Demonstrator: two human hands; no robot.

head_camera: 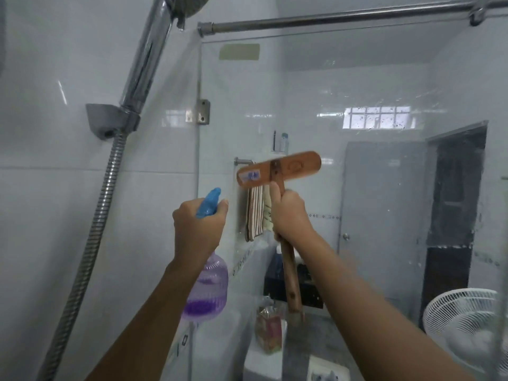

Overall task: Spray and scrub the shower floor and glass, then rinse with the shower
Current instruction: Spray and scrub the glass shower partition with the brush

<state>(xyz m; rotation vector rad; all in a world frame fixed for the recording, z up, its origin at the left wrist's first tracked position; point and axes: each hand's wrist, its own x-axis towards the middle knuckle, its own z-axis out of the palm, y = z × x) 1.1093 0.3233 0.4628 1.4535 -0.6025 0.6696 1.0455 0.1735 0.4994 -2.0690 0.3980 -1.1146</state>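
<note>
Both forearms raised toward glass panel. Left hand clamps purple spray bottle, blue nozzle up, part full. Right hand fisted on wooden brush handle, head crosswise against droplet-speckled glass. Shower hose hangs far left.

A home bathroom is showing here: white wall tiles, a chrome shower head at upper left, a glass shower screen, towels hanging mid-frame.
</note>
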